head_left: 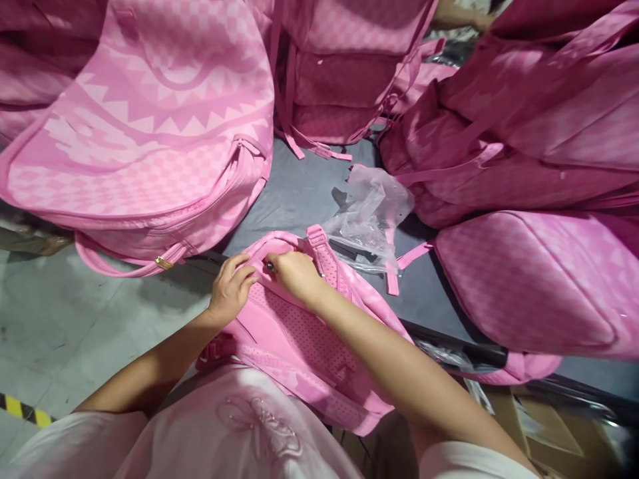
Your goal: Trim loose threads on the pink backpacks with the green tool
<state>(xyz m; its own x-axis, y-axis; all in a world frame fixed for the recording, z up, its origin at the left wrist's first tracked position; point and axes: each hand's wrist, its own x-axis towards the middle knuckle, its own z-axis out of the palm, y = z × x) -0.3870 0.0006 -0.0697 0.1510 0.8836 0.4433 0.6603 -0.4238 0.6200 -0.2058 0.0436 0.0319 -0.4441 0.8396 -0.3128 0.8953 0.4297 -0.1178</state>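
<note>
A pink backpack [309, 339] with perforated back padding and straps lies against my body at the table's edge. My left hand [232, 289] grips the top left edge of this backpack, its fingers curled over the pink fabric. Just to the right, my right hand [294, 273] is closed around a small dark tool [270, 266], whose rounded end shows beside the thumb. The rest of the tool is hidden in the fist, which rests on the backpack's top near a strap buckle [315, 236].
Large pink backpacks stand at the left [144, 133], the back [344, 73] and the right [529, 286]. Clear plastic wrapping [372, 213] lies on the grey table [284, 193]. Below right is a cardboard box [549, 426]. Part of another person's arm [462, 14] shows at the back.
</note>
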